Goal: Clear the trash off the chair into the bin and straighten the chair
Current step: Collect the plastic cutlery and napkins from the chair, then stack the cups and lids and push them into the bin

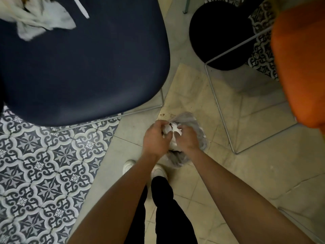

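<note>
a crumpled white wad of trash (169, 129) is being gripped by both hands, low over the plain floor tiles (255, 164) and just ahead of the white shoes (128, 165). the left hand (154, 136) is being curled round the wad's left side and the right hand (186, 138) round its right side, so the hands are being held close together, fingertips nearly meeting, both clamped on the wad. a thin grey plastic bag (198, 124) is being bunched beneath and behind the wad, spreading out past the right hand; which fingers are pinching its film cannot be told. the navy chair (84, 67) is being shown at upper left, its seat angled over the patterned tiles (44, 164). more trash is being carried on that seat near its far edge: crumpled napkins (38, 20) and, just beside them, a white plastic utensil (81, 7). an orange chair (302, 67) is being shown at the right edge, its wire frame (219, 106) resting on the floor. a black round object (219, 36) is being partly crossed by that frame; whether it is a bin or a stool cannot be told.
</note>
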`<act>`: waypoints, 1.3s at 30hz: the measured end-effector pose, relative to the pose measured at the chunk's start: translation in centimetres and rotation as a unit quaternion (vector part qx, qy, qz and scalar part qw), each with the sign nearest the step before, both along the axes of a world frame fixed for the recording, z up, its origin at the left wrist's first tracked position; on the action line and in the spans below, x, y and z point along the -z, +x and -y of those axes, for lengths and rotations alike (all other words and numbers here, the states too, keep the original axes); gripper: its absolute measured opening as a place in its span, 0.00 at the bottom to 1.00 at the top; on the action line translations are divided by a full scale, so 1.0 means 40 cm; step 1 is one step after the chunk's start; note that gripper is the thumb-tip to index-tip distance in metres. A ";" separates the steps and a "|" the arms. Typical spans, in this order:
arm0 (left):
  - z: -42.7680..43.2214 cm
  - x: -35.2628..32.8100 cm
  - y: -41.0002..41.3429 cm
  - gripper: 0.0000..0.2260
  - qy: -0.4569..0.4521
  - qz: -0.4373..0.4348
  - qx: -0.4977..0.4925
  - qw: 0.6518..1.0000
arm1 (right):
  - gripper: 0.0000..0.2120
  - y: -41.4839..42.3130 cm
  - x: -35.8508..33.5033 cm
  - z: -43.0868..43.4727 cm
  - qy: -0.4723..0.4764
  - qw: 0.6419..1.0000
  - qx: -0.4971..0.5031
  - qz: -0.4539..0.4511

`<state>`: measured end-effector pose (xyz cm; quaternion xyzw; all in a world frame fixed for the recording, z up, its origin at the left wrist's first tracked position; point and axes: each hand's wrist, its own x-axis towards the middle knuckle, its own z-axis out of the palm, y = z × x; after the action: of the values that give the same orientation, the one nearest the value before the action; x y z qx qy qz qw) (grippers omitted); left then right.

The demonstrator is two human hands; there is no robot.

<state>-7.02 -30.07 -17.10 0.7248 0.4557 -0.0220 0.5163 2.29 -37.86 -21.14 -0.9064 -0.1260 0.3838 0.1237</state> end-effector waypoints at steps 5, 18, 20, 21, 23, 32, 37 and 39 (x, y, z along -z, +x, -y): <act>-0.070 -0.135 -0.031 0.14 0.020 0.022 -0.001 1.000 | 0.11 -0.010 -0.152 -0.080 0.030 0.998 -0.021 0.041; -0.330 -0.354 -0.099 0.12 0.092 0.031 -0.040 0.994 | 0.11 -0.008 -0.412 -0.371 0.108 0.990 -0.031 0.079; -0.375 -0.362 -0.108 0.12 0.104 0.026 -0.049 0.993 | 0.11 -0.012 -0.426 -0.421 0.115 0.990 -0.041 0.076; -0.395 -0.364 -0.110 0.13 0.108 0.024 -0.052 0.992 | 0.11 -0.010 -0.431 -0.444 0.116 0.989 -0.046 0.074; -0.430 -0.369 -0.110 0.13 0.116 0.016 -0.056 0.992 | 0.11 -0.005 -0.439 -0.482 0.121 0.989 -0.052 0.066; -0.623 -0.366 -0.059 0.16 0.122 -0.027 -0.111 0.986 | 0.13 0.068 -0.433 -0.703 0.129 0.984 -0.121 0.039; -0.713 -0.351 -0.032 0.17 0.121 -0.038 -0.141 0.982 | 0.15 0.102 -0.421 -0.816 0.142 0.977 -0.157 0.018; -0.742 -0.343 -0.034 0.17 0.129 -0.044 -0.156 0.978 | 0.16 0.094 -0.417 -0.860 0.154 0.971 -0.181 0.001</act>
<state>-8.40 -0.38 -3.37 0.7036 0.5845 0.0854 0.3950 6.06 -3.47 -4.46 -0.8388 -0.3460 0.3748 0.1902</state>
